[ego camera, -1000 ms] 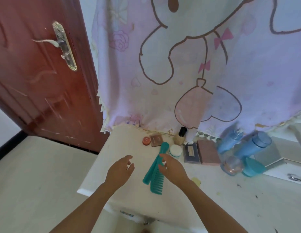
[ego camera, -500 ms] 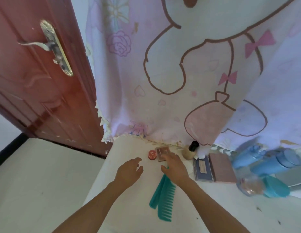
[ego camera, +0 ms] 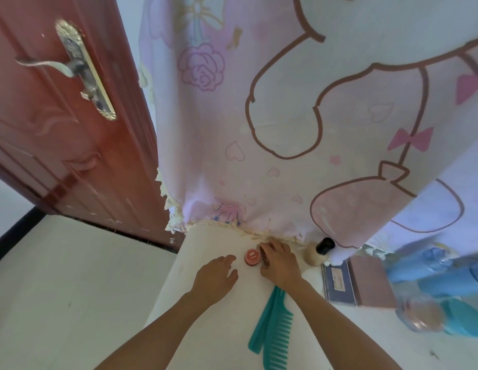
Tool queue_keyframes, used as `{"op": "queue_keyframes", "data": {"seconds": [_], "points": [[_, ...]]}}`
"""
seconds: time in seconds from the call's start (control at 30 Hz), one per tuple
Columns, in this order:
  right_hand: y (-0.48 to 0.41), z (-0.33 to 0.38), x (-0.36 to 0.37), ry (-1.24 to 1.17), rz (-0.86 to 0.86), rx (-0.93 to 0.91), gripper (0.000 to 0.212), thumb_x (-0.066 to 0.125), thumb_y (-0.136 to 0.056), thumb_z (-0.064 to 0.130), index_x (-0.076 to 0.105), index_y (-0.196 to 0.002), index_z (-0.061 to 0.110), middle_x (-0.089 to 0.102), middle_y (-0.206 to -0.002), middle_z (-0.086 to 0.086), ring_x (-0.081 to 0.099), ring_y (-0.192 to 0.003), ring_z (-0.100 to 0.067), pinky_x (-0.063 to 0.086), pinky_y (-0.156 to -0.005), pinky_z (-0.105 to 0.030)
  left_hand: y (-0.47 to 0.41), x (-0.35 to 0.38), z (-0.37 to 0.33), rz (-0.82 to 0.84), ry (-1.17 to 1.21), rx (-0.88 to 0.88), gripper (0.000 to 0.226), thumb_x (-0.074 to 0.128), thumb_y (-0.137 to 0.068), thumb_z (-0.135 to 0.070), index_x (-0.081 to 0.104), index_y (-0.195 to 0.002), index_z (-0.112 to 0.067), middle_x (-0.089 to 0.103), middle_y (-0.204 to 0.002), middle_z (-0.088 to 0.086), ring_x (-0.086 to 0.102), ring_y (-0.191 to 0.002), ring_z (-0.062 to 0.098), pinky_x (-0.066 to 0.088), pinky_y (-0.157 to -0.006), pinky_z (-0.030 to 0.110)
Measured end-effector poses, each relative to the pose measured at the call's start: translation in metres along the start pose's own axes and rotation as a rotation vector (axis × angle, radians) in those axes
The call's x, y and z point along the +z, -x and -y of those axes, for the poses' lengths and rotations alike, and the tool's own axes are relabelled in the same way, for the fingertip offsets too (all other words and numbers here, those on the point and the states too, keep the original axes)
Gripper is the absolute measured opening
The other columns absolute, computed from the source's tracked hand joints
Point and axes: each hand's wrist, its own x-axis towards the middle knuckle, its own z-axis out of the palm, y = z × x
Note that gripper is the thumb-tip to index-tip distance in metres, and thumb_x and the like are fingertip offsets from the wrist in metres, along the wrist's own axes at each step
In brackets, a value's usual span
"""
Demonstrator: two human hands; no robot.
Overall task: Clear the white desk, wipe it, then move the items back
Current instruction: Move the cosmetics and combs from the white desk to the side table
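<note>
Bright, soft daylight glowing thru the curtain (ego camera: pixel 286 116), washing it pale. Hardly any shadows on the white desk (ego camera: pixel 206 329). Red door (ego camera: pixel 46 129) shows a hazy sheen. Wide-angle bends edges hard. Blue bottles (ego camera: pixel 432 273) at right smeared w/ blur; centre fairly sharp.
</note>
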Motion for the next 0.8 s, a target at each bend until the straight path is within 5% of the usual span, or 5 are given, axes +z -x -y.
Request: {"op": "queue_keyframes", "data": {"seconds": [0.3, 0.47, 0.8], "points": [[0.029, -0.004, -0.001, -0.164, -0.217, 0.007, 0.059, 0.061, -0.076, 0.025, 0.042, -0.132, 0.023, 0.03, -0.145, -0.002, 0.026, -0.129, -0.029, 0.028, -0.103, -0.033, -0.034, 0.011, -0.022, 0.028, -0.173, 0.183, 0.049, 0.046, -0.089, -0.03, 0.036, -0.135, -0.02, 0.038, -0.138, 0.002, 0.038, -0.12, 0.021, 0.04, -0.091, 0.03], [0.053, -0.011, -0.004, -0.241, -0.256, 0.026, 0.061, 0.062, -0.077, 0.024, 0.04, -0.134, 0.021, 0.026, -0.147, -0.003, 0.021, -0.133, -0.027, 0.024, -0.108, -0.034, -0.049, 0.022, -0.033, 0.082, -0.305, 0.25, 0.044, 0.041, -0.089, -0.019, 0.04, -0.133, -0.017, 0.044, -0.132, 0.004, 0.039, -0.118, 0.016, 0.039, -0.086, 0.03], [0.06, -0.011, 0.0, -0.277, -0.239, 0.061, 0.063, 0.062, -0.08, 0.027, 0.036, -0.137, 0.022, 0.022, -0.149, 0.001, 0.017, -0.135, -0.022, 0.025, -0.109, -0.033, -0.037, 0.018, -0.024, -0.016, -0.161, 0.218, 0.038, 0.038, -0.094, -0.014, 0.045, -0.132, -0.014, 0.048, -0.129, 0.003, 0.038, -0.117, 0.018, 0.041, -0.09, 0.028]]}}
